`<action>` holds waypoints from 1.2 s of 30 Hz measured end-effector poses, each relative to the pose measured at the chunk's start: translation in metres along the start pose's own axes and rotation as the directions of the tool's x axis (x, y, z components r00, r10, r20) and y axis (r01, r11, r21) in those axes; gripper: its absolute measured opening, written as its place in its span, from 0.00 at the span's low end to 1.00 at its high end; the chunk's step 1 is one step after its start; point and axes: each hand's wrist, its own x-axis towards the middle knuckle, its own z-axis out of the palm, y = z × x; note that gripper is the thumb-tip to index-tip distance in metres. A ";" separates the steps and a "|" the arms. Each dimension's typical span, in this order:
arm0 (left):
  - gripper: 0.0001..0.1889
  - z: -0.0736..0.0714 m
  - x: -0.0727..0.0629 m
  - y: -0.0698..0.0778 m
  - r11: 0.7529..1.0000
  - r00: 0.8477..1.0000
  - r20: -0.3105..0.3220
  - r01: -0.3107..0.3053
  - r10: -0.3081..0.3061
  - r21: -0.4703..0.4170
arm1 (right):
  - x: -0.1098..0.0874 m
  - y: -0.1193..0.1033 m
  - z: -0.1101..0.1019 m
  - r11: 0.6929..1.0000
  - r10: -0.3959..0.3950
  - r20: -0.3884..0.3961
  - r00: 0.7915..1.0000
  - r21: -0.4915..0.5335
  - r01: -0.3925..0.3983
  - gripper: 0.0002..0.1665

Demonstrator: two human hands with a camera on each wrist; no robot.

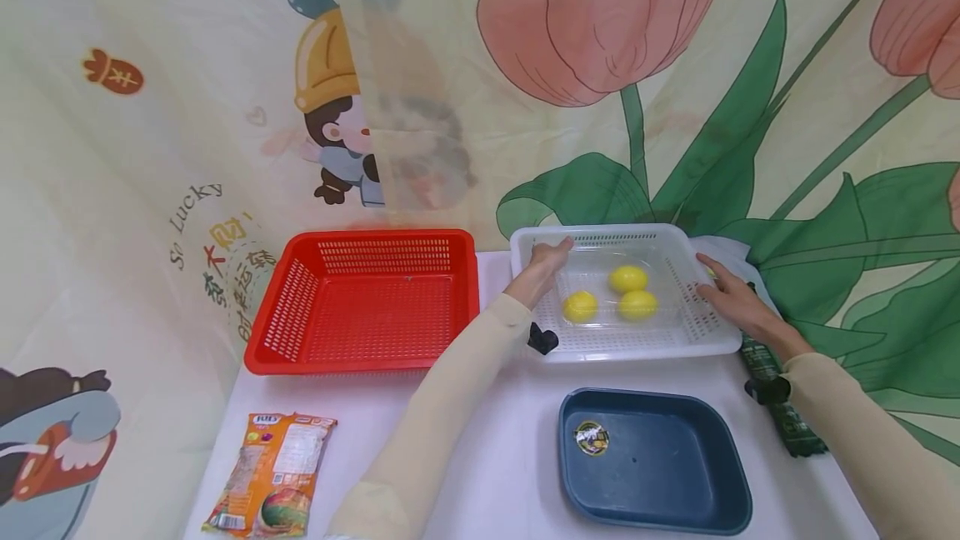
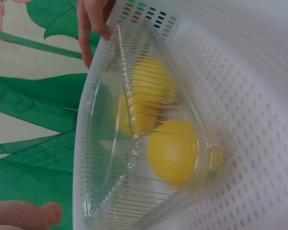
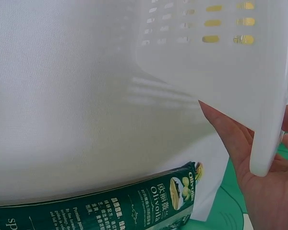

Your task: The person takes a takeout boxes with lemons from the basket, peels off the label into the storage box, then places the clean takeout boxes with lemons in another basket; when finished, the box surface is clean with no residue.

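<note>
A white perforated plastic basket [image 1: 645, 350] holds a clear plastic box [image 2: 134, 165] with yellow lemons [image 1: 628, 277] inside it. My left hand [image 1: 542, 273] is at the basket's left end and grips it there; the forearm hides part of that rim, and only the thumb [image 2: 29, 214] shows low in the left wrist view. At the opposite end my right hand [image 1: 738, 302] grips the rim. In the right wrist view, the rim passes between that hand's [image 3: 266, 177] thumb and fingers.
To the left stands a red perforated basket [image 1: 375, 365]. A dark blue basin [image 1: 652, 461] is in front of the white basket. An orange packet [image 1: 273, 473] lies at the front left. A green Olivoilà package [image 3: 134, 206] lies along the right edge, partly under my right arm.
</note>
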 end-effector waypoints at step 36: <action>0.37 -0.063 -0.066 0.037 0.786 0.878 0.086 -0.462 0.472 0.411 | 0.020 -0.091 0.015 0.995 -0.085 -0.040 0.996 -0.057 0.083 0.41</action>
